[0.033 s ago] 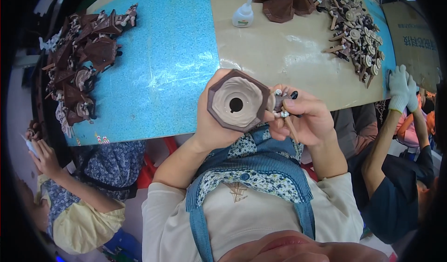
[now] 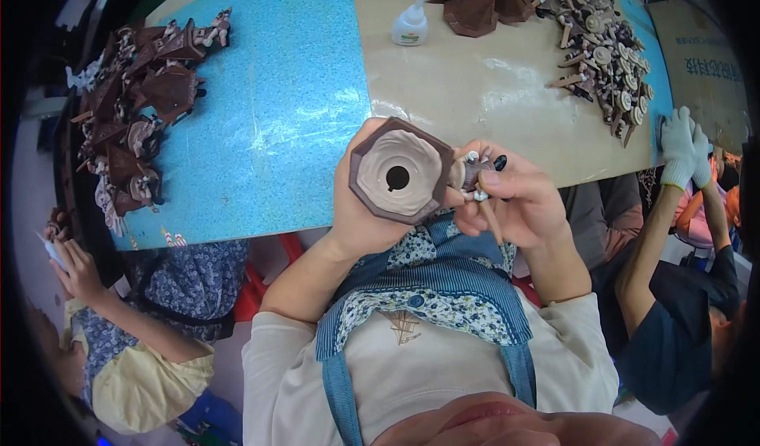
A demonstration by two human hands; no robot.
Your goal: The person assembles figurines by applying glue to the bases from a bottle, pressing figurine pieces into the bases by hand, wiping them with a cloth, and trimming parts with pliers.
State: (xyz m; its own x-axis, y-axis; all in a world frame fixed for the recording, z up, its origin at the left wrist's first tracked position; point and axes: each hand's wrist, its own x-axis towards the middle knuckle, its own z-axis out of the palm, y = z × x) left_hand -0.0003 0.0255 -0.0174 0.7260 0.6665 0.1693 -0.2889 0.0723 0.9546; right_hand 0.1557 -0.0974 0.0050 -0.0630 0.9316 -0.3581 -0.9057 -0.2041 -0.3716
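My left hand (image 2: pixel 354 208) is wrapped round a dark brown polygonal piece (image 2: pixel 425 184). Its hollow beige inside, with a round dark hole in the middle, faces up. Between the thumb and fingers of my right hand (image 2: pixel 526 196) is a small painted figurine (image 2: pixel 470 178) with white, brown and black parts and a tan strip pointing down. The figurine sits right against the right side of the brown piece; whether the two are joined, I cannot tell. Both hands are over the table's near edge, in front of my apron.
A white squeeze bottle (image 2: pixel 410 28) stands at the back middle of the table (image 2: pixel 277 113). Brown pieces with figurines (image 2: pixel 168 91) are heaped at left; loose figurines (image 2: pixel 606 66) lie at right near brown pieces (image 2: pixel 471 17). Co-workers flank me, one wearing white gloves (image 2: pixel 679 149).
Both hands, with the brown piece and the figurine, have shifted very slightly to the left. Both grips are the same.
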